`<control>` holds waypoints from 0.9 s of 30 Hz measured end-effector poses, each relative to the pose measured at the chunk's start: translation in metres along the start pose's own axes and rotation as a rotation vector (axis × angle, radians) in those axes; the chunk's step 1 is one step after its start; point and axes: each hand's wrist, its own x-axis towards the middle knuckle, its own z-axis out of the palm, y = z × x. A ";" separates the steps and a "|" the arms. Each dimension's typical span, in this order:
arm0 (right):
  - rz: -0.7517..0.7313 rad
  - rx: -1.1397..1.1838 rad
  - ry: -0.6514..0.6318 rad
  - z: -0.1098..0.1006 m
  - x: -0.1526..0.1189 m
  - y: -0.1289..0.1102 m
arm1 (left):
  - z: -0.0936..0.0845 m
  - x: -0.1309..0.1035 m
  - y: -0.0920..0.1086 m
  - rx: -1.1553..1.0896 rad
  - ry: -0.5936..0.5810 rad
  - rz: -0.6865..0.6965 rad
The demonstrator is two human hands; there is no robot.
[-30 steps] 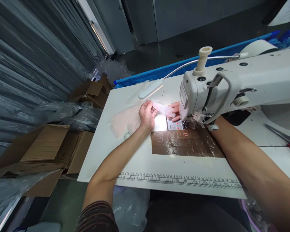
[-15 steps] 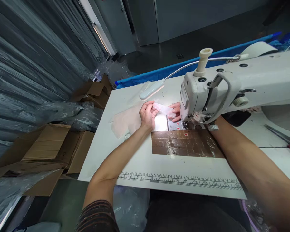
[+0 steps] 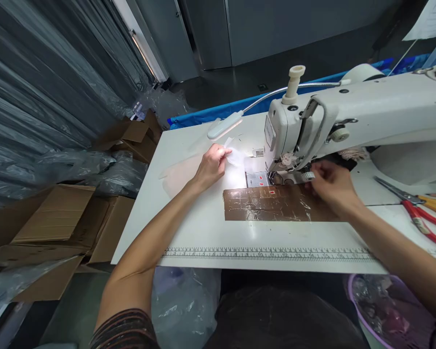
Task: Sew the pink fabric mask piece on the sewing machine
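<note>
My left hand (image 3: 212, 165) pinches a thin white piece of fabric (image 3: 235, 156) under the lamp light, left of the sewing machine's needle area. Right of the machine head, my right hand (image 3: 330, 183) has its fingers curled together beside a small ribbed knob (image 3: 308, 176). It is slightly blurred, and whatever its fingertips hold is hidden. The white sewing machine (image 3: 287, 126) stands over a metal needle plate (image 3: 256, 179) with red marks. Brown tape (image 3: 261, 206) covers the table in front of it. A pale, sheer fabric piece (image 3: 178, 174) lies flat, left of my left hand.
A lamp (image 3: 225, 126) on a bendy neck hangs over the table (image 3: 199, 232). Red-handled scissors (image 3: 409, 198) lie at the right. A printed ruler (image 3: 261, 254) runs along the front edge. Cardboard boxes (image 3: 54, 218) stand left; a purple-rimmed bin (image 3: 352, 291) is below right.
My right hand has let go of the white fabric and moved right, from behind the machine head to beside it. My left hand has shifted slightly left, still pinching the fabric.
</note>
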 end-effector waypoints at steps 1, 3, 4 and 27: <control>-0.004 0.006 -0.037 0.000 -0.013 0.002 | -0.001 -0.002 0.004 -0.039 0.014 -0.028; -0.161 -0.033 -0.199 0.005 -0.036 0.003 | -0.003 -0.005 0.010 -0.141 0.053 -0.094; -0.256 -0.065 -0.230 0.010 -0.044 0.002 | -0.004 -0.006 0.013 -0.182 0.068 -0.120; 0.057 0.222 -0.348 0.107 -0.017 -0.040 | -0.026 -0.005 0.011 -0.389 -0.322 -0.464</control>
